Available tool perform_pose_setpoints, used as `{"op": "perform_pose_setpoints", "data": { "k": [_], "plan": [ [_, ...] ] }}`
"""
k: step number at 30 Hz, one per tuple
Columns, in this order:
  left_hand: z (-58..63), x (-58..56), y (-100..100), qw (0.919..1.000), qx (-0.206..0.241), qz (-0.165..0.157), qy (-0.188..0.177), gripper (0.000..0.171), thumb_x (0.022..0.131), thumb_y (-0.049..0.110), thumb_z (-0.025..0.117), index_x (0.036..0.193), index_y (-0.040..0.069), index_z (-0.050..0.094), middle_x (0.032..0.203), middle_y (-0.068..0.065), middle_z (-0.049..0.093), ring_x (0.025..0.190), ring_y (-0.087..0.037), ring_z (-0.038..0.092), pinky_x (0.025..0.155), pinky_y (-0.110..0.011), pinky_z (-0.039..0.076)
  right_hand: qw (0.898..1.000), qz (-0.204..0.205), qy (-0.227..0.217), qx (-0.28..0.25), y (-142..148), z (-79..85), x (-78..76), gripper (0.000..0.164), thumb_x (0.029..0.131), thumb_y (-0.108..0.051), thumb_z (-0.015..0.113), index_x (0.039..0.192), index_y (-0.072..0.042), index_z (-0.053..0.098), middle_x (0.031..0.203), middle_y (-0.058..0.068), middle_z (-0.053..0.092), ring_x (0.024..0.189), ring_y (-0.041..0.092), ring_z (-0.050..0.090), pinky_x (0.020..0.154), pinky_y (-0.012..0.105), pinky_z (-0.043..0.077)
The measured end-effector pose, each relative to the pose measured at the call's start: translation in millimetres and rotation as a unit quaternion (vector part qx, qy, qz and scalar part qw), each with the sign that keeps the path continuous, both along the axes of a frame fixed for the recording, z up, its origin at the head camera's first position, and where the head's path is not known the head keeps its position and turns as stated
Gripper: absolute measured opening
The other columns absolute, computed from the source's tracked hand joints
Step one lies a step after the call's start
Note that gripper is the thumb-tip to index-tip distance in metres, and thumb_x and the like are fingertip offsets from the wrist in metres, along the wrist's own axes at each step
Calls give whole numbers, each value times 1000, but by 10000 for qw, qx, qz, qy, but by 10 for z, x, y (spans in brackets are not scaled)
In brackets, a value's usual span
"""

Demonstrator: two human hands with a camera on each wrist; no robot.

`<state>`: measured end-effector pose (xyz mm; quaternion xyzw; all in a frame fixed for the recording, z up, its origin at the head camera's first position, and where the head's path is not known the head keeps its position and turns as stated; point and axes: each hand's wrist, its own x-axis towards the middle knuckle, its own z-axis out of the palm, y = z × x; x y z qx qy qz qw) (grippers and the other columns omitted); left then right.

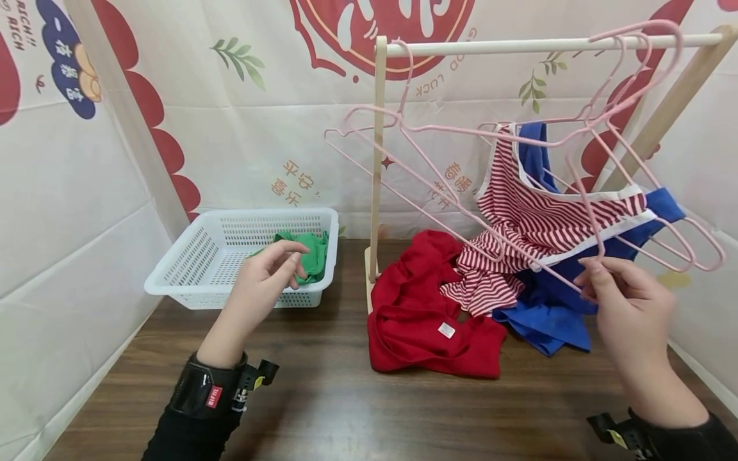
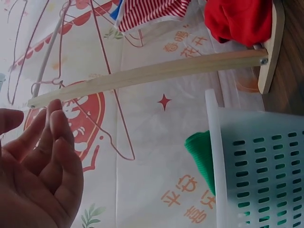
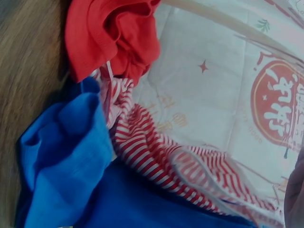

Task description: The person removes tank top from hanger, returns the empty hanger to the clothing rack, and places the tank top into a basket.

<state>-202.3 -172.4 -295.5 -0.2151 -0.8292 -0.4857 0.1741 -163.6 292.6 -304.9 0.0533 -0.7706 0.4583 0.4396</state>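
My right hand (image 1: 631, 307) pinches a lower corner of a pink clothes hanger (image 1: 590, 211) between thumb and fingers. That hanger stretches leftward in front of the rack. My left hand (image 1: 265, 275) is raised in front of the white basket (image 1: 193, 256), its fingers loosely bent and holding nothing, as the left wrist view confirms. A green cloth (image 1: 314, 256) lies in the basket. Behind the right hand a red-striped tank top (image 1: 530, 218) hangs with a blue garment (image 1: 553, 320) behind it, their lower parts bunched on the table. Beside them lies a red garment (image 1: 415, 346).
A wooden rack with an upright post (image 1: 377, 192) and a round rod (image 1: 490, 47) stands at the right. Several pink hangers are around the rod. Printed cloth (image 1: 259, 141) encloses the back and sides of the brown wooden table (image 1: 311, 397).
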Motion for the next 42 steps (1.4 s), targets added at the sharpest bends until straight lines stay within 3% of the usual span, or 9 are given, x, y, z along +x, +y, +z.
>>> {"op": "perform_pose_setpoints", "data": {
  "k": [10, 16, 19, 23, 28, 35, 42],
  "plan": [
    [-20, -15, 47, 9988, -423, -166, -174, 21, 101, 18, 52, 117, 10, 64, 83, -12, 66, 70, -24, 61, 63, -33, 50, 9960, -821, 26, -357, 133, -81, -89, 27, 97, -16, 60, 100, 9, 69, 71, -11, 61, 61, 1, 57, 63, 8, 47],
    [-41, -13, 73, 9967, -777, -102, -190, 22, 101, 25, 53, 117, 15, 64, 84, -7, 67, 71, -18, 59, 63, -37, 48, 9934, -1053, 51, -460, 197, -120, -108, 18, 96, -14, 62, 94, 1, 72, 67, -14, 60, 58, -1, 56, 59, 7, 46],
    [-44, -14, 90, 9962, -847, -91, -174, 23, 101, 25, 53, 118, 14, 64, 85, -6, 67, 72, -17, 59, 64, -37, 49, 9926, -1116, -38, -473, 202, -117, -104, 21, 96, -17, 62, 95, 2, 72, 66, -15, 59, 57, -1, 55, 58, 7, 46],
    [-32, -14, 126, 9953, -951, -54, -164, 23, 101, 24, 53, 119, 13, 64, 86, -6, 68, 72, -17, 61, 65, -37, 49, 9930, -1130, -138, -310, 165, -77, -123, 27, 95, -20, 65, 97, 6, 72, 65, -15, 59, 55, -3, 55, 57, 7, 45],
    [-31, -19, 195, 9943, -1059, -60, -81, 23, 100, 22, 54, 119, 13, 64, 86, -4, 68, 72, -15, 61, 65, -36, 49, 9947, -963, -137, -326, 83, 1, -196, 24, 92, -18, 68, 96, 5, 72, 64, -14, 59, 54, -4, 57, 57, 7, 46],
    [-51, -28, 283, 9937, -1122, -46, -4, 20, 99, 23, 56, 116, 16, 65, 84, 5, 67, 74, -11, 60, 67, -35, 49, 9965, -804, 110, -222, -77, 129, -304, 24, 89, -16, 72, 101, 4, 73, 74, -20, 63, 60, -6, 60, 58, 7, 47],
    [-53, -38, 342, 9938, -1105, -105, -55, 18, 99, 22, 56, 114, 16, 65, 85, 7, 67, 74, -9, 60, 66, -34, 49, 9965, -721, 334, 247, -281, 283, -375, 24, 89, -19, 72, 102, 0, 75, 80, -27, 62, 66, -8, 61, 62, 6, 46]
  ]
}}
